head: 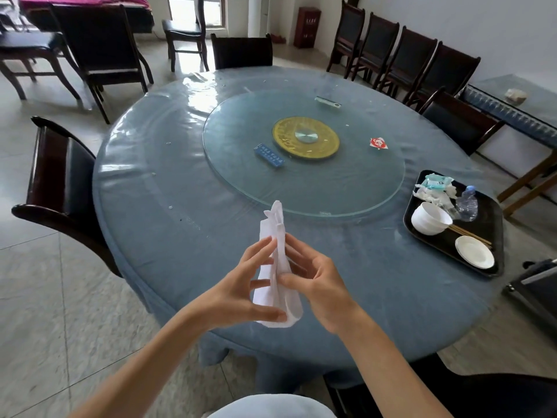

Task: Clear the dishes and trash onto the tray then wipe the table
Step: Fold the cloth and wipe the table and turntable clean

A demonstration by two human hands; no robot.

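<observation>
Both hands hold a folded white cloth [278, 236] upright above the near edge of the round blue table [168, 182]. My left hand [241, 285] pinches its lower left side and my right hand [316, 285] grips its right side. At the table's right edge sits a black tray [494, 218]. On it are a white bowl [429, 218], a small white plate [474, 251], wooden chopsticks [470, 235], a clear plastic bottle [467, 205] and crumpled wrappers and tissue [434, 187].
A glass turntable [241, 173] with a gold centre fills the table's middle; on it lie a blue packet [269, 156], a red-and-white wrapper [379, 143] and a small green box [328, 101]. Small white crumbs dot the tablecloth. Dark wooden chairs ring the table.
</observation>
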